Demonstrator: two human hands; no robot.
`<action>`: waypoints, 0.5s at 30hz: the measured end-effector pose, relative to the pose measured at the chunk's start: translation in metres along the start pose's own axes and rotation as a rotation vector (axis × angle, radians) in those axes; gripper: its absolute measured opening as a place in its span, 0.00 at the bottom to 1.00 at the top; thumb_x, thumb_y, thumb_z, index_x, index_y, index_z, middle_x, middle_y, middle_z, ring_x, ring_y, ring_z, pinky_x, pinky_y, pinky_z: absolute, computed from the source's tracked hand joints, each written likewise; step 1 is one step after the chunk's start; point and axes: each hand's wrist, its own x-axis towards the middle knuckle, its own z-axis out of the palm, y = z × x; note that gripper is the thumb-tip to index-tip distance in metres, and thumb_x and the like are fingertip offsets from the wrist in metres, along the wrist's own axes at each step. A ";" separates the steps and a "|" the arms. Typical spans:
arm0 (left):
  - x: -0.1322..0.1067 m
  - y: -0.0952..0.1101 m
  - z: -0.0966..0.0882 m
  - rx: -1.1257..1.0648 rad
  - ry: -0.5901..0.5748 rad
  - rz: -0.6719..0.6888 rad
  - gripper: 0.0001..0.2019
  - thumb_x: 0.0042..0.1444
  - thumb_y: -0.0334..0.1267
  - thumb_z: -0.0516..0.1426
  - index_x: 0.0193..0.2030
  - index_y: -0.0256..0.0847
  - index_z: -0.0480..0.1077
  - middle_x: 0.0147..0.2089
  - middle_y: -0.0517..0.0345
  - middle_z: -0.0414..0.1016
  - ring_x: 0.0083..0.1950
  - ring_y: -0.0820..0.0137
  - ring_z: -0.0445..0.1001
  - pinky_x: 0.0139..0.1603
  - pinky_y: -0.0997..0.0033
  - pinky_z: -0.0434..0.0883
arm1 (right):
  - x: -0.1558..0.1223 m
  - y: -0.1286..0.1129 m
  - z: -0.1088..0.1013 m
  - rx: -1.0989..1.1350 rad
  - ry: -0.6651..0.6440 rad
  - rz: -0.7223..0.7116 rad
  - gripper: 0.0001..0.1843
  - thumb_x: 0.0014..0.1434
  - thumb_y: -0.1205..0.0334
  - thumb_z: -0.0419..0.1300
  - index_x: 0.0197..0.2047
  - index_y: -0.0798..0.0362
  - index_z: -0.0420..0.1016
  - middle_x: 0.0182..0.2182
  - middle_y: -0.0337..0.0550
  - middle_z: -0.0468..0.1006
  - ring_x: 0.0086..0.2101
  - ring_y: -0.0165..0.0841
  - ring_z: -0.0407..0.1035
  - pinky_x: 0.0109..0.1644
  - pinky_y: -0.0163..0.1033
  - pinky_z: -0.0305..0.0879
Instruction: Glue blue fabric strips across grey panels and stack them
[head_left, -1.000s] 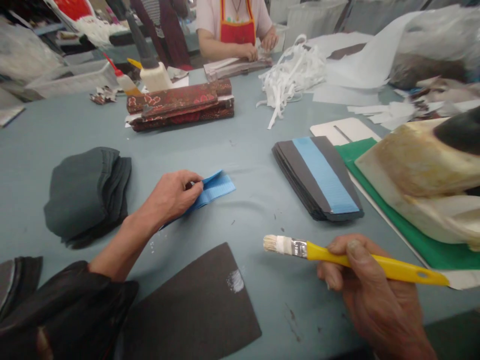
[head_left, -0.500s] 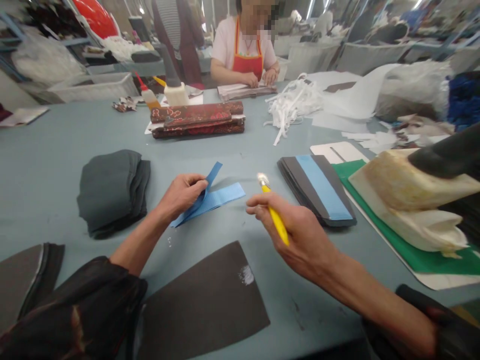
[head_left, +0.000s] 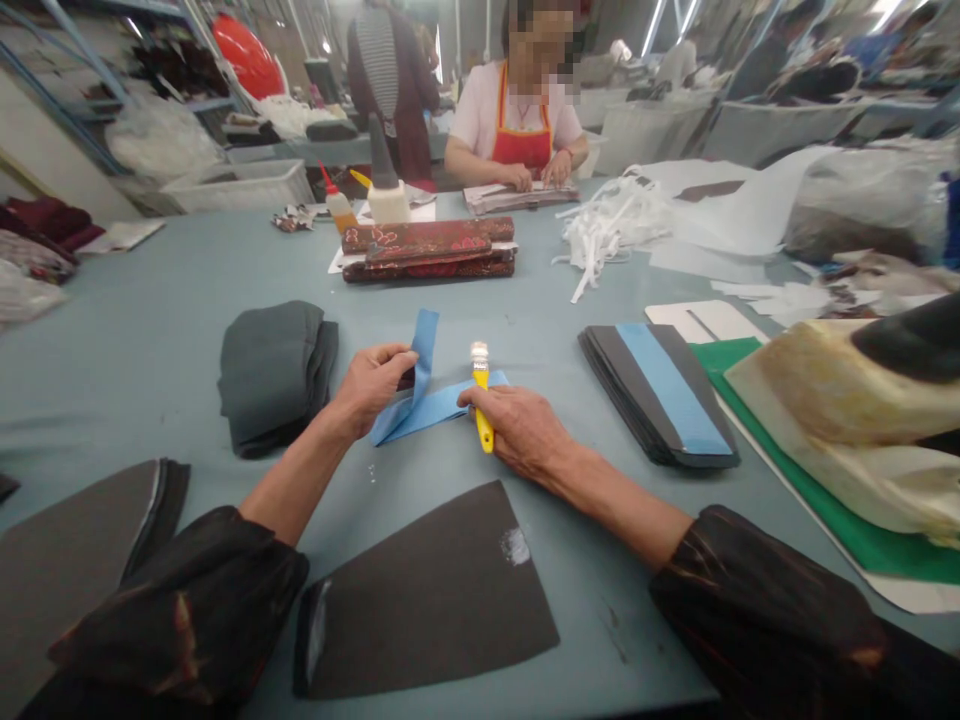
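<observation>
My left hand (head_left: pixel 375 385) pinches the raised end of a blue strip (head_left: pixel 424 350), lifted off the other blue strips (head_left: pixel 439 406) lying beneath on the table. My right hand (head_left: pixel 519 425) is closed around a yellow-handled paintbrush (head_left: pixel 481 400), its pale bristles pointing up and away from me; its fingertips are at the far end of the strips, and I cannot tell whether they touch them. Nearer to me lies a dark grey panel (head_left: pixel 427 600) with white smears at its right corner and left edge. To the right sits a stack of dark panels (head_left: pixel 611 400) topped by a blue band (head_left: pixel 667 385).
A folded dark grey stack (head_left: pixel 274 375) stands left, more dark panels (head_left: pixel 82 540) at lower left. Rolled patterned brown material (head_left: pixel 427 250), a glue bottle (head_left: pixel 341 210) and white strips (head_left: pixel 607 225) lie farther back. A glue-stained container (head_left: pixel 840 400) is at right. Across the table, a person (head_left: pixel 517 120) works.
My right hand has moved left, bringing the brush upright beside the blue strips. My left hand has raised the strip's end more steeply. The whole view has shifted slightly.
</observation>
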 end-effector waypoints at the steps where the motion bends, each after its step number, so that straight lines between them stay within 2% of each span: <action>1: -0.002 0.003 -0.007 -0.044 0.035 0.004 0.10 0.62 0.41 0.68 0.36 0.38 0.75 0.34 0.61 0.77 0.34 0.72 0.74 0.38 0.69 0.75 | 0.000 0.000 0.001 -0.004 0.004 -0.007 0.20 0.74 0.69 0.52 0.64 0.51 0.76 0.48 0.54 0.86 0.48 0.43 0.77 0.51 0.45 0.68; 5: -0.017 0.021 -0.047 -0.211 0.205 0.058 0.09 0.52 0.39 0.68 0.32 0.40 0.73 0.31 0.61 0.76 0.33 0.72 0.73 0.34 0.73 0.73 | -0.001 0.003 0.006 0.000 0.030 -0.028 0.22 0.71 0.72 0.52 0.63 0.52 0.76 0.49 0.55 0.86 0.47 0.43 0.77 0.49 0.44 0.69; 10: -0.042 0.041 -0.101 -0.338 0.438 0.093 0.05 0.52 0.35 0.62 0.34 0.43 0.70 0.32 0.62 0.76 0.34 0.72 0.74 0.39 0.74 0.76 | -0.003 0.007 0.010 0.012 0.060 -0.046 0.22 0.70 0.71 0.52 0.62 0.52 0.77 0.46 0.53 0.86 0.44 0.42 0.78 0.46 0.43 0.69; 13: -0.064 0.044 -0.121 -0.356 0.510 0.065 0.05 0.54 0.36 0.61 0.36 0.43 0.69 0.32 0.63 0.75 0.33 0.72 0.74 0.37 0.73 0.75 | -0.004 0.008 0.009 0.013 0.061 -0.061 0.21 0.72 0.70 0.51 0.62 0.52 0.77 0.48 0.56 0.86 0.43 0.43 0.79 0.45 0.44 0.70; 15: -0.081 0.044 -0.126 -0.350 0.510 0.038 0.05 0.55 0.38 0.61 0.36 0.42 0.69 0.31 0.62 0.74 0.30 0.72 0.73 0.34 0.72 0.74 | -0.004 0.009 0.008 0.011 0.054 -0.069 0.21 0.73 0.69 0.51 0.62 0.53 0.78 0.49 0.57 0.86 0.44 0.44 0.79 0.45 0.45 0.70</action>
